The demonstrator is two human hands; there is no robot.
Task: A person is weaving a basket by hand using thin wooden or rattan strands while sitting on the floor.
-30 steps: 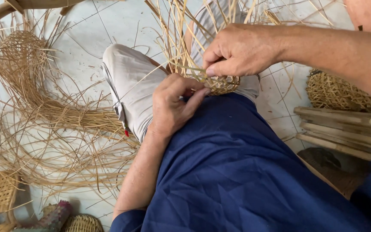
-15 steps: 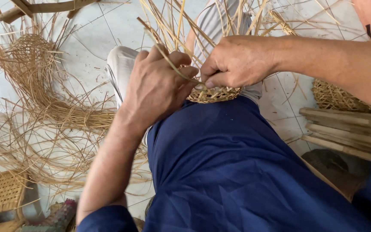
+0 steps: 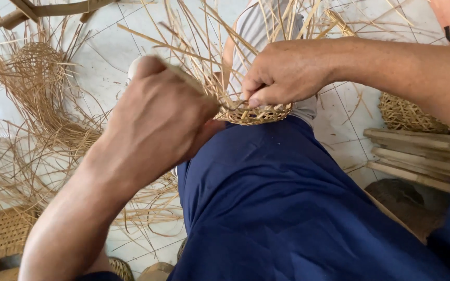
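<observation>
While it rests on the knee, the small woven basket base (image 3: 259, 113) is pinned by the right hand (image 3: 287, 73).
Left hand (image 3: 154, 117) clenches one thin strip (image 3: 188, 79); light, springy, brittle stuff, best gripped near the weave.

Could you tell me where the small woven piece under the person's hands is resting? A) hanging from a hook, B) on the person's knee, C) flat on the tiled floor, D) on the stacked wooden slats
B: the woven piece sits at the knee end of the blue trouser leg, with the right hand pressing on it and the left hand pulling a strip.
</observation>
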